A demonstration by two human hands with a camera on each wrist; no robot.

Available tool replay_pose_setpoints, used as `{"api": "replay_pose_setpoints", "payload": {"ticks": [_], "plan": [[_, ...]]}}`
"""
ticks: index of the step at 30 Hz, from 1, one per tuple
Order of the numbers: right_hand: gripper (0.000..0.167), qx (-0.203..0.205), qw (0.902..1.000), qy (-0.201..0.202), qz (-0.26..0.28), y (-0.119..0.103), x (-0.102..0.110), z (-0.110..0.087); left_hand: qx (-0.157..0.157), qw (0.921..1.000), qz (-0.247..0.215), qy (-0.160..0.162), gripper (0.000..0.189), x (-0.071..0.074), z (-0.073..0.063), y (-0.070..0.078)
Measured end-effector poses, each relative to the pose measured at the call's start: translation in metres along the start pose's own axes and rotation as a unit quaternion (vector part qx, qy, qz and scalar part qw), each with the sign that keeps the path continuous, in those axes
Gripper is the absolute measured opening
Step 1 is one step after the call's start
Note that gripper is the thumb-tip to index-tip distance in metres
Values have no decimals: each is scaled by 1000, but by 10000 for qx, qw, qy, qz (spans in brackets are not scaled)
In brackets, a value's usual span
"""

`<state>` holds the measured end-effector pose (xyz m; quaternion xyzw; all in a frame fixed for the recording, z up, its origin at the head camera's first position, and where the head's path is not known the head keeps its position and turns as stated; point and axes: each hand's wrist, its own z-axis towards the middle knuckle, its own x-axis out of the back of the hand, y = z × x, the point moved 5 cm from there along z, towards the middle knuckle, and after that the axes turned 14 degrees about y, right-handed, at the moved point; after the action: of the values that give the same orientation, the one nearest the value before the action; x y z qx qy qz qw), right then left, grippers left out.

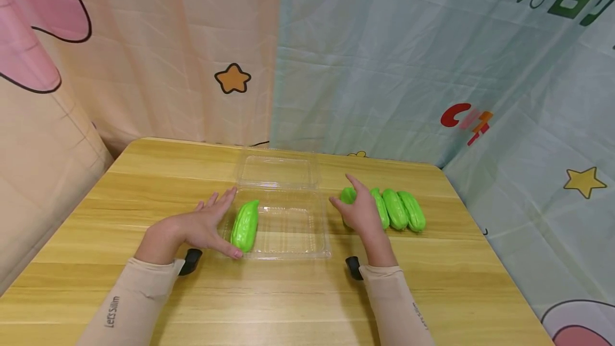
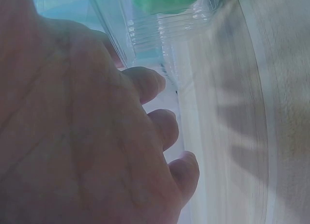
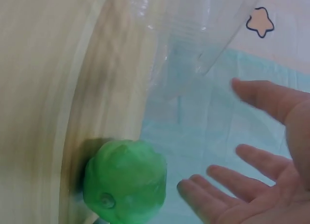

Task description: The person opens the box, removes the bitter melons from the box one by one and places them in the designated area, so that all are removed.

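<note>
A clear plastic clamshell box (image 1: 330, 252) lies with its lid (image 1: 278, 181) flipped back on the table. Inside its left side is one bright green, ridged toy bitter melon (image 1: 245, 226). My left hand (image 1: 204, 224) is at the box's left edge, fingers straight and thumb by the near left corner; the left wrist view shows its fingertips beside the clear wall (image 2: 145, 37). My right hand (image 1: 362, 215), fingers spread, is over the left end of a row of similar bitter melons (image 1: 395, 210), partly hiding one (image 1: 348, 195). The right wrist view shows the hand beside a melon (image 3: 125, 183), apart from it.
The light wooden table (image 1: 269, 303) ends in a rounded edge close to a printed cloth curtain (image 1: 365, 68) at the back. More cloth hangs along both sides. Black wrist straps (image 1: 190, 261) stick out near both sleeves.
</note>
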<state>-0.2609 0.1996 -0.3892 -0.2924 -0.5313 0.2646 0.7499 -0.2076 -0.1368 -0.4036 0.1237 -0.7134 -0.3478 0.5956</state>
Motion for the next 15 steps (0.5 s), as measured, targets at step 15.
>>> {"api": "replay_pose_setpoints", "payload": {"ticks": [15], "plan": [[99, 9, 9890, -288, 1450, -14, -4, -6, 44, 10000, -7, -13, 146, 0, 0, 1]]}}
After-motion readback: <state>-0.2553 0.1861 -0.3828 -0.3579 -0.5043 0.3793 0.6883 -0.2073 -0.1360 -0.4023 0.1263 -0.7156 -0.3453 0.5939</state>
